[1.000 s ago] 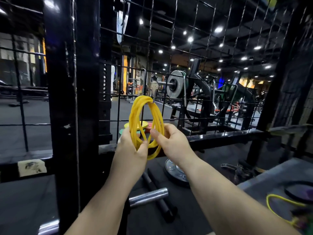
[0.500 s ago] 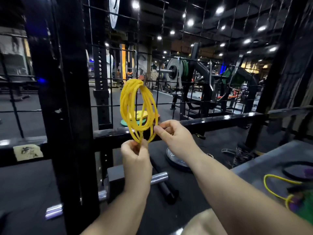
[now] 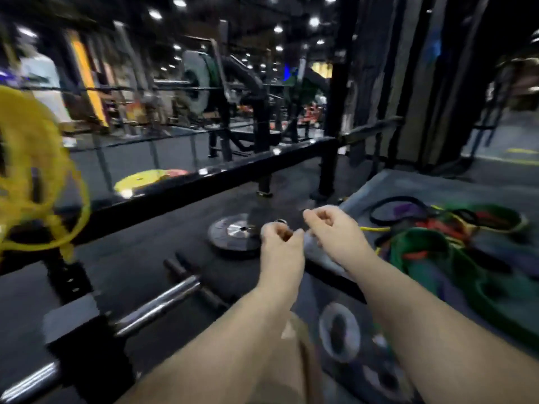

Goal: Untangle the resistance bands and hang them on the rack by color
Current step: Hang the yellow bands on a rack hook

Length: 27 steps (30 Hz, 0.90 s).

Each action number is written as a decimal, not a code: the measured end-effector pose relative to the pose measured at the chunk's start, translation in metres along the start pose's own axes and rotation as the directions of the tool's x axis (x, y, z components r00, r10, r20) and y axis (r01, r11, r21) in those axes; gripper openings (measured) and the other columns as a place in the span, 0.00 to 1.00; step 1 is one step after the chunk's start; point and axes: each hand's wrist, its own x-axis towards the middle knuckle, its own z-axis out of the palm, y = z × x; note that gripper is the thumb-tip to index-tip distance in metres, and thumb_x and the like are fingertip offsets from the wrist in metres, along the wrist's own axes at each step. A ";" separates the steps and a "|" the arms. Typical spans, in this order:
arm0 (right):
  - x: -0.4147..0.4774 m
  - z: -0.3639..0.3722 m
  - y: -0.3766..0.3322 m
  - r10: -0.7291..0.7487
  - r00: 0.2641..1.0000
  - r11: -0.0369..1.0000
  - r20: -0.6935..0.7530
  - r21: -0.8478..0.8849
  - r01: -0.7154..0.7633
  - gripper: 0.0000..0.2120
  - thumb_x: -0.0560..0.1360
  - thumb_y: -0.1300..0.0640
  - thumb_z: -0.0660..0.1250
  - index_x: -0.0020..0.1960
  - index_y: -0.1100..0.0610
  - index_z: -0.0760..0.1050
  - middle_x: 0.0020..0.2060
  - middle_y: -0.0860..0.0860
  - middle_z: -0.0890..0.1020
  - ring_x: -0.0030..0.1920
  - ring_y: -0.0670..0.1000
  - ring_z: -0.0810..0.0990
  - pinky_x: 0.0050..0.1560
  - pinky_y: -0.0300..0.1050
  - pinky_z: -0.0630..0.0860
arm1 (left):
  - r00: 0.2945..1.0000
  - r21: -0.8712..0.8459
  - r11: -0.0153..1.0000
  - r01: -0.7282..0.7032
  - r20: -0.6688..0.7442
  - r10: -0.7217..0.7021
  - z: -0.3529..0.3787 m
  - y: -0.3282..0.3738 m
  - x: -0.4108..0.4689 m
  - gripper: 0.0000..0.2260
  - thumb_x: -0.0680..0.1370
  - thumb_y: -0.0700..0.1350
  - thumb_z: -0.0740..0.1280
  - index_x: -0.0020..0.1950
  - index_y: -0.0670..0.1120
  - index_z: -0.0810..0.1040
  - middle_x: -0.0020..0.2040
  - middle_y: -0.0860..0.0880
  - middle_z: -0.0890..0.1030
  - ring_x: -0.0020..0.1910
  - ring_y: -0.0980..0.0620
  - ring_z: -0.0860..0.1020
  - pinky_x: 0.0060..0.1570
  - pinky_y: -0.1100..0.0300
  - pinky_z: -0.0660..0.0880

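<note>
A coil of yellow bands hangs on the black rack at the far left, blurred, with neither hand on it. My left hand and my right hand are held out side by side in mid-frame, fingers loosely curled and holding nothing. To the right, a tangled pile of bands in green, red, purple, black and yellow lies on a grey mat. My right hand is just left of that pile.
A round weight plate lies on the dark floor in front of my hands. A chrome bar sticks out of a black post at lower left. Another plate lies near my right forearm. Gym machines stand behind the rack.
Both hands let go of the yellow coil, which stays hanging on the rack. The view swung right and down, and my hands moved toward the band pile on the mat.
</note>
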 end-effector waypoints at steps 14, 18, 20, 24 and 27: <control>-0.025 -0.197 0.145 0.053 0.871 0.777 -0.489 -0.528 -0.343 0.13 0.74 0.45 0.70 0.54 0.52 0.78 0.50 0.52 0.78 0.55 0.55 0.75 0.53 0.47 0.72 | 0.900 0.625 0.737 -0.259 0.432 -0.050 0.214 -0.087 0.039 0.15 0.76 0.57 0.67 0.56 0.49 0.73 0.58 0.45 0.78 0.62 0.41 0.73 0.61 0.49 0.70; -0.019 -0.211 0.179 0.195 0.851 0.757 -0.487 -0.477 -0.446 0.21 0.74 0.42 0.68 0.61 0.53 0.75 0.57 0.55 0.77 0.61 0.58 0.73 0.62 0.54 0.71 | 0.951 0.669 0.709 -0.225 0.309 0.011 0.228 -0.098 0.063 0.17 0.78 0.60 0.60 0.59 0.51 0.76 0.61 0.44 0.77 0.64 0.40 0.71 0.62 0.47 0.70; -0.013 -0.214 0.192 0.240 0.841 0.761 -0.485 -0.443 -0.473 0.23 0.75 0.39 0.66 0.62 0.53 0.75 0.58 0.54 0.77 0.62 0.58 0.73 0.63 0.54 0.71 | 0.974 0.681 0.716 -0.154 0.226 -0.005 0.229 -0.103 0.079 0.17 0.80 0.58 0.58 0.60 0.49 0.76 0.62 0.42 0.77 0.64 0.40 0.71 0.61 0.48 0.69; 0.006 -0.216 0.202 0.243 0.825 0.765 -0.510 -0.423 -0.486 0.24 0.75 0.37 0.62 0.63 0.52 0.75 0.57 0.53 0.77 0.62 0.57 0.72 0.64 0.55 0.70 | 0.966 0.746 0.661 -0.077 0.220 -0.136 0.229 -0.117 0.112 0.22 0.81 0.60 0.53 0.67 0.48 0.70 0.69 0.44 0.71 0.69 0.41 0.65 0.66 0.44 0.63; 0.021 -0.214 0.206 0.246 0.827 0.796 -0.505 -0.381 -0.470 0.24 0.75 0.37 0.62 0.63 0.51 0.75 0.57 0.51 0.77 0.62 0.55 0.72 0.63 0.54 0.70 | 0.937 0.832 0.542 -0.115 0.272 -0.218 0.231 -0.131 0.127 0.28 0.80 0.64 0.49 0.74 0.50 0.62 0.74 0.46 0.65 0.74 0.43 0.59 0.70 0.44 0.57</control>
